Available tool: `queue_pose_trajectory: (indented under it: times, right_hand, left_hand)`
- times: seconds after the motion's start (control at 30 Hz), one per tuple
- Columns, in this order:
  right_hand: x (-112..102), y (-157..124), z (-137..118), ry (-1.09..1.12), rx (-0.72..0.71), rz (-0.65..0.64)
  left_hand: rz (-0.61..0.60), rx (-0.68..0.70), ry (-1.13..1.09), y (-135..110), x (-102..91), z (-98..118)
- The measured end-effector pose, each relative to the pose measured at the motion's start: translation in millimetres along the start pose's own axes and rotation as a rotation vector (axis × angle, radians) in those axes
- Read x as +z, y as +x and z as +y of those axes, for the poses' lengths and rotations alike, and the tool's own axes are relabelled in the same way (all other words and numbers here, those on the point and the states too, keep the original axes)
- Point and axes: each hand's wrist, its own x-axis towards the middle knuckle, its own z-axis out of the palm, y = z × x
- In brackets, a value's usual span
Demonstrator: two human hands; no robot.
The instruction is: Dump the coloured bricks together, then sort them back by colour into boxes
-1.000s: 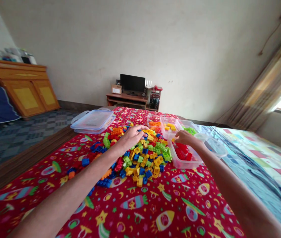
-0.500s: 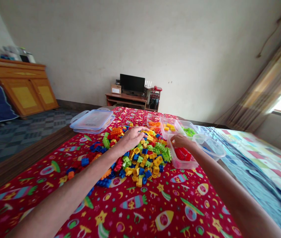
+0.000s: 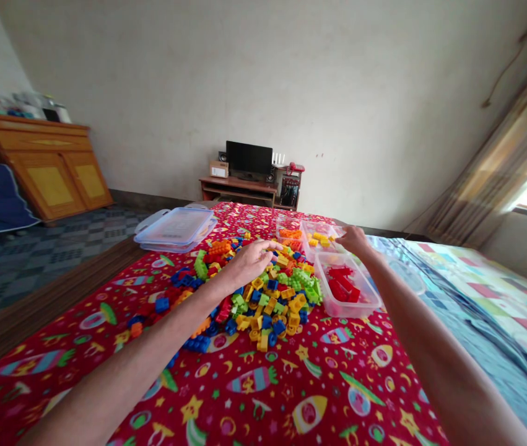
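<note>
A heap of small plastic bricks [image 3: 263, 297] in blue, yellow, green, orange and red lies on a red cloth with a rocket pattern [image 3: 291, 384]. My left hand [image 3: 250, 261] rests on top of the heap, its fingers stretched out over the bricks. A clear tub with red bricks [image 3: 371, 302] stands just right of the heap. My right hand [image 3: 353, 239] hovers beyond it, over the far tubs, with its fingers curled together; what they hold is hidden. Beside that hand are tubs with orange bricks [image 3: 290, 235] and yellow bricks [image 3: 319, 236].
A stack of clear lids [image 3: 174, 226] sits at the far left of the cloth. Another clear tub [image 3: 407, 275] stands at the right edge. A patchwork-covered bed [image 3: 500, 297] is to the right, a wooden cabinet [image 3: 44, 167] left, a desk with a monitor [image 3: 244, 183] behind.
My right hand has left the red-brick tub, dipped toward the edge of the heap, then moved up and away to the far tubs. My left hand has stayed on the heap.
</note>
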Motion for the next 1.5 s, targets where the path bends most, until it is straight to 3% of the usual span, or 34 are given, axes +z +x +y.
queue_pose_trajectory:
  times: [0.1,0.37,0.57,0.7,0.8,0.93,1.3,1.5]
  right_hand:
    - [-2.9,-6.6,-5.3,0.162,0.061,0.140]
    - [-22.2,-55.1,-34.0,0.804,-0.028,0.349]
    - [-44.7,-70.7,-51.8,1.001,-0.070,0.394]
    - [-46.4,-82.0,-63.9,1.002,-0.174,0.298]
    - [-40.1,-88.5,-72.0,0.957,-0.243,0.223]
    - [-32.5,-93.9,-82.6,0.907,-0.296,0.184]
    - [-20.6,-104.3,-107.0,0.558,-0.476,0.036]
    - [-8.0,-102.8,-107.3,0.413,-0.505,-0.066]
  left_hand:
    - [-0.005,0.036,0.033,-0.4,-1.7,1.3]
    - [-0.038,0.150,0.342,-1.3,0.0,1.2]
    - [-0.319,0.362,0.520,-16.9,27.7,-1.3]
    - [-0.512,0.461,0.707,-32.5,48.2,3.6]
    - [-0.506,0.426,0.788,-35.5,52.6,3.5]
    - [-0.509,0.389,0.730,-25.7,41.6,-2.3]
    - [-0.146,0.102,0.288,-0.8,-12.8,-6.6]
    - [-0.152,-0.023,0.116,0.5,-26.3,-17.8]
